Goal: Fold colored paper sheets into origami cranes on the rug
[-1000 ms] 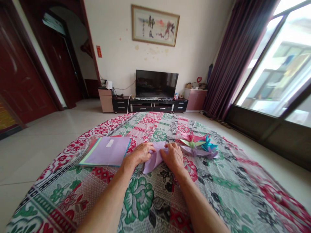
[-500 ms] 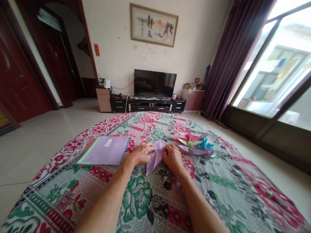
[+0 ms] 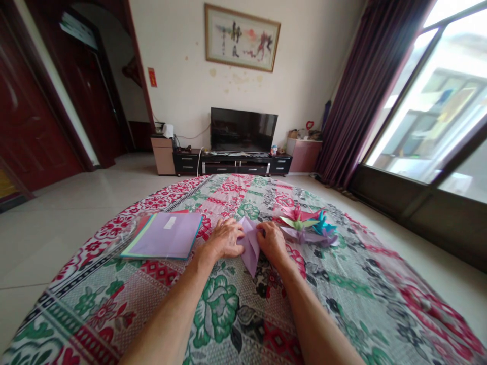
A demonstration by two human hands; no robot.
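Observation:
A purple sheet of folded origami paper (image 3: 250, 249) lies on the patterned tablecloth between my hands, one pointed corner toward me. My left hand (image 3: 225, 238) is at its left edge, with the thumb and fingers on the paper. At the upper right edge, my right hand (image 3: 272, 239) pinches the paper between thumb and curled fingers. To the right sit several folded paper cranes (image 3: 323, 223) in pink, green, blue and purple. On the left rests a stack of coloured paper (image 3: 163, 238), purple on top with a small white label.
The round table wears a red, green and grey floral tablecloth (image 3: 216, 309). Beyond it stand a low black cabinet (image 3: 236, 166) and a television (image 3: 243, 131). A purple curtain (image 3: 365, 101) and a large window are on the right.
The purple paper has turned, its near point swinging from the left to the right. My left hand has shifted slightly along its edge; my right hand stays by the right side.

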